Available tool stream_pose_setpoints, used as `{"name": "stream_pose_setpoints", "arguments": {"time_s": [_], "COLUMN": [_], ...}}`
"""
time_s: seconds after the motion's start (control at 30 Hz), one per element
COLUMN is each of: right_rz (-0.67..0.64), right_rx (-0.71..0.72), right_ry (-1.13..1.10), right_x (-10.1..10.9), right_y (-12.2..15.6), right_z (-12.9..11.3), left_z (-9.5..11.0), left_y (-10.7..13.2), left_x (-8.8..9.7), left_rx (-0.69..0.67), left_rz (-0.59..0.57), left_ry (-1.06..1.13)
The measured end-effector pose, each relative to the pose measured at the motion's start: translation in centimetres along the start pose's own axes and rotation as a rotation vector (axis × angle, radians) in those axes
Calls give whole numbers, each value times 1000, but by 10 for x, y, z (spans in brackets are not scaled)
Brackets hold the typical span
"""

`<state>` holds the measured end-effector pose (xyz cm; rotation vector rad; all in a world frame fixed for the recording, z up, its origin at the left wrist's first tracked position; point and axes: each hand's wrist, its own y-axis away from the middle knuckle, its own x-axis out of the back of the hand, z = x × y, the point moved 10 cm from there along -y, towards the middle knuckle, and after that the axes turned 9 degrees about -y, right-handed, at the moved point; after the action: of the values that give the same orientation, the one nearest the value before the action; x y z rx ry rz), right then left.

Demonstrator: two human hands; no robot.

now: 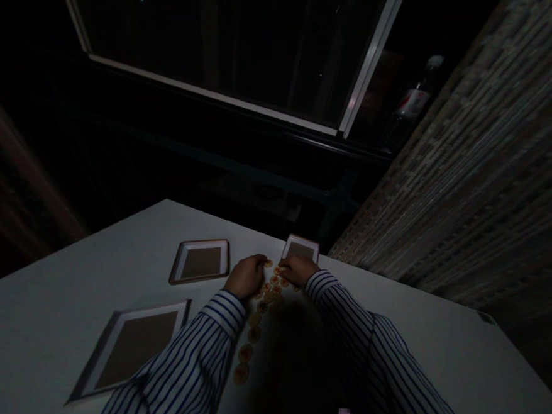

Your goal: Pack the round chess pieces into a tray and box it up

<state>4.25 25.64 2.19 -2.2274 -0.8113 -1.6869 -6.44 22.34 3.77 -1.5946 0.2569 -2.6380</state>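
Seemingly, small round discs [245, 354] are being arranged by fingertip, running from near the far edge of the table [389, 341] toward its near edge. Left hand [246, 275] and right hand [298, 270] have fingers bunched narrow at far-end discs; grip I cannot tell. Adjusting calls for light touch. Three frames [200, 261] show brown panels.

Cloth sleeves [189, 365], smooth tabletop [61, 299] (matt)
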Motion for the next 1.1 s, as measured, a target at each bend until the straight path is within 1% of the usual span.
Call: {"name": "stream_pose_setpoints", "arguments": {"time_s": [0.23, 0.67, 0.8, 0.93, 1.1], "right_rz": [-42, -25, 10, 74, 151], "right_rx": [10, -17, -22, -28, 34], "right_ry": [-3, 19, 30, 43, 66], "right_x": [-1, 0, 7, 19, 35], "right_y": [-3, -5, -1, 7, 21], "right_z": [-4, -5, -8, -10, -20], "left_z": [-1, -1, 0, 1, 4], "left_y": [1, 0, 1, 1, -1], "left_x": [3, 4, 8, 10, 11], "left_rx": [14, -6, 2, 6, -2], "left_rz": [-3, 19, 26, 35, 54], "left_ry": [34, 39, 52, 79, 147]}}
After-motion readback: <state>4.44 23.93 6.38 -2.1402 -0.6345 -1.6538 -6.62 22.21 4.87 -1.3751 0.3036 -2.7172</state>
